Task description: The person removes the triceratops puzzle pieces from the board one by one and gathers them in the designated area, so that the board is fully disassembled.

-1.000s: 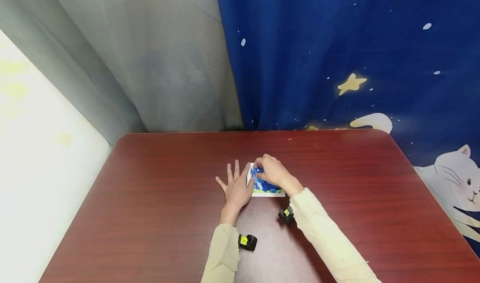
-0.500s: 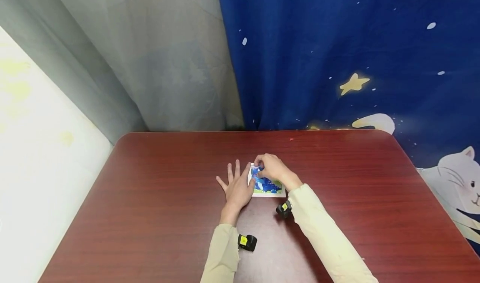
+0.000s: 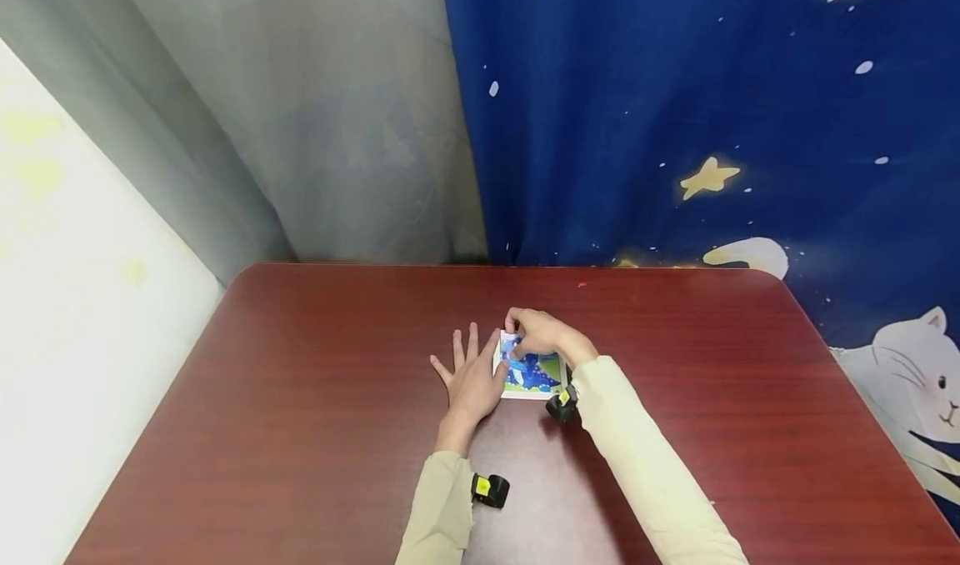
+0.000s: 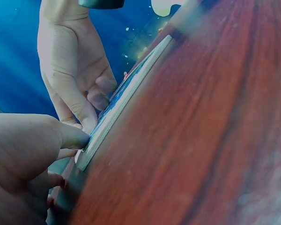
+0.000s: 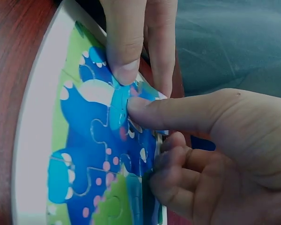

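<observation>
A jigsaw puzzle [image 3: 536,373] in a white-edged tray lies flat on the table, with a blue cartoon figure on green. My left hand [image 3: 474,386] rests along its left edge with fingers spread; in the right wrist view the left thumb [image 5: 126,72] presses on the picture. My right hand [image 3: 546,333] reaches over the far left corner. Its thumb [image 5: 147,111] and a finger pinch a puzzle piece [image 5: 150,92] there, most of it covered. In the left wrist view the tray [image 4: 126,101] shows edge-on, between the two hands.
The dark red table [image 3: 322,398] spreads around the puzzle. Black wrist cameras sit by the left cuff [image 3: 491,491] and right cuff [image 3: 562,404]. Behind the table's far edge hang a grey curtain [image 3: 360,132] and a blue star-print curtain [image 3: 600,115].
My right wrist and forearm have shifted a little to the left, the right fingers staying at the far left corner. My left hand keeps its place on the puzzle. The head view has tilted slightly.
</observation>
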A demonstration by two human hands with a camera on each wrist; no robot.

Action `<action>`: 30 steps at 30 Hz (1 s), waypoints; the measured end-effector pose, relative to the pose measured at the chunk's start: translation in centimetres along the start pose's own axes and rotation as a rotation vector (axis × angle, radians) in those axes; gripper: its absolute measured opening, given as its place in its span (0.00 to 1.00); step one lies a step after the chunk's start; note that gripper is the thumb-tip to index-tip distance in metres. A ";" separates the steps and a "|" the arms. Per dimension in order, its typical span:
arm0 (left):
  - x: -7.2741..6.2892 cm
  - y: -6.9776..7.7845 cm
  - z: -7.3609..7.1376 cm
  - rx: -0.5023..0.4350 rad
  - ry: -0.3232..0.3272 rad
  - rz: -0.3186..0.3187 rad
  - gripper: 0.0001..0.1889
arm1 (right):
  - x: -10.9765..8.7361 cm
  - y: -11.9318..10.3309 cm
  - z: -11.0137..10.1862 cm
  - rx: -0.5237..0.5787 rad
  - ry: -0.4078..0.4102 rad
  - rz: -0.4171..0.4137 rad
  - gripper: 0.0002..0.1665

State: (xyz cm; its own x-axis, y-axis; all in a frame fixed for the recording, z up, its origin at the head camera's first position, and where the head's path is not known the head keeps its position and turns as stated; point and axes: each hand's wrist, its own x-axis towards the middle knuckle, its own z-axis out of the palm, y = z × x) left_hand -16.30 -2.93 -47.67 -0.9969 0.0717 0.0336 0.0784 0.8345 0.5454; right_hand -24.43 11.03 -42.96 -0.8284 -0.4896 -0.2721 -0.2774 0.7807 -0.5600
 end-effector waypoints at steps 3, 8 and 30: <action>-0.1 0.0 0.0 0.004 0.003 -0.004 0.27 | -0.4 -0.1 0.4 -0.012 0.045 -0.025 0.19; 0.0 0.2 0.0 0.000 0.003 0.001 0.27 | -1.2 0.0 0.8 -0.031 0.154 -0.062 0.19; -0.3 0.2 -0.2 -0.006 0.009 -0.009 0.28 | -3.4 2.3 -0.1 -0.053 0.369 -0.177 0.16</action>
State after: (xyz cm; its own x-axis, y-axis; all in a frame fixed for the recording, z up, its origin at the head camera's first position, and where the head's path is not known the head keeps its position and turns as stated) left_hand -15.99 -2.89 -47.42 -0.9976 0.0594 0.0363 0.0696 0.8320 0.5504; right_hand -22.28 14.55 -43.22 -0.8817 -0.4537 0.1295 -0.4485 0.7204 -0.5290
